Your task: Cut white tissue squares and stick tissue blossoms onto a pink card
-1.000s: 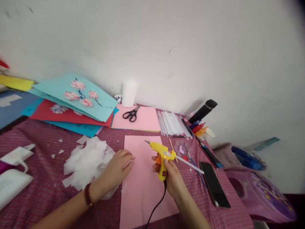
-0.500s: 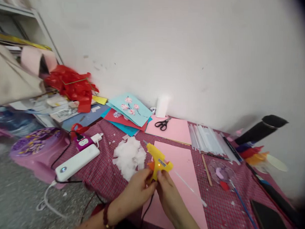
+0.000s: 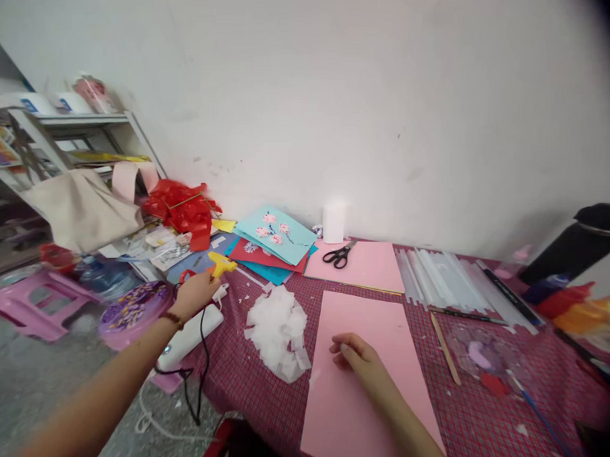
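My left hand [image 3: 194, 294] reaches out to the left edge of the table and is closed round the handle of a yellow glue gun [image 3: 222, 265], whose black cord hangs down below. My right hand [image 3: 355, 354] rests on a pink sheet of paper [image 3: 364, 377] in front of me, fingers curled loosely with nothing in them. A heap of white tissue scraps [image 3: 279, 330] lies between the two hands. A white power strip [image 3: 190, 329] sits just under the left hand.
Black scissors [image 3: 339, 255] lie on a second pink sheet at the back. Coloured card sheets [image 3: 274, 244], a bundle of clear glue sticks [image 3: 440, 278], a wooden stick [image 3: 445, 349], a red ribbon pile [image 3: 183, 207], pink stools [image 3: 32, 299] and a shelf [image 3: 63, 133] surround the red checked cloth.
The glue gun passed from my right hand to my left, which carried it out to the left. My right hand dropped onto the pink paper. The view swung left.
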The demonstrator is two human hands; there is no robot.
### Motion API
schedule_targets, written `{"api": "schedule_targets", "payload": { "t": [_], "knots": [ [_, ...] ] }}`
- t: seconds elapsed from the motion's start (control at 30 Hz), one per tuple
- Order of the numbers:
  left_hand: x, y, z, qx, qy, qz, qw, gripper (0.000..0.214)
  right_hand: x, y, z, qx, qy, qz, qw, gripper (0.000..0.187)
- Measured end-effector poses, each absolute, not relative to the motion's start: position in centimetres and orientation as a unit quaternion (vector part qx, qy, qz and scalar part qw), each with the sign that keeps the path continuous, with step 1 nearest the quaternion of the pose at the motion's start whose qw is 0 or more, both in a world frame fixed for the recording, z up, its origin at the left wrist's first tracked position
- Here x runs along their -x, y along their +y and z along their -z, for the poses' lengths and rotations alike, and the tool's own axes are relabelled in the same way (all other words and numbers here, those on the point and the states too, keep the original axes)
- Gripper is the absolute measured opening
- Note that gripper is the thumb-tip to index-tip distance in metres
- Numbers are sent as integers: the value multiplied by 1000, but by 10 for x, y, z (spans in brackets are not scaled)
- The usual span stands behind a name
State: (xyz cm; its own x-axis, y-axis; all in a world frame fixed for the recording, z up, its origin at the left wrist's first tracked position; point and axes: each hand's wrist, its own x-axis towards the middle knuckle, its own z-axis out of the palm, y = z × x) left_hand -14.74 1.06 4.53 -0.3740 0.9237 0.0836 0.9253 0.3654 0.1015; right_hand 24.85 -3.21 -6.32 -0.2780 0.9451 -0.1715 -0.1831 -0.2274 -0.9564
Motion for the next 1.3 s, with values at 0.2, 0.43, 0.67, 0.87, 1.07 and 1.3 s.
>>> {"api": "schedule_targets", "payload": {
  "t": [0.2,0.43,0.67,0.87,1.07,1.3],
  "knots": [
    [164,57,-23,541,-841,-25,-9,39,-253,-27,68,430,-443,-659,429,33],
    [150,70,-11,551,-833,-47,13,36,-252,-28,66,431,-462,-652,420,30],
    [92,65,-1,677,-734,13,47,32,-249,-29,70,429,-479,-646,412,27],
    [56,73,20,727,-686,24,-26,17,-249,-31,71,432,-498,-633,406,26],
    [48,74,20,675,-737,11,-32,26,-250,-29,80,417,-515,-637,394,24],
    [42,53,-34,619,-783,66,-12,29,-246,-36,68,463,-508,-616,385,13]
  ]
}}
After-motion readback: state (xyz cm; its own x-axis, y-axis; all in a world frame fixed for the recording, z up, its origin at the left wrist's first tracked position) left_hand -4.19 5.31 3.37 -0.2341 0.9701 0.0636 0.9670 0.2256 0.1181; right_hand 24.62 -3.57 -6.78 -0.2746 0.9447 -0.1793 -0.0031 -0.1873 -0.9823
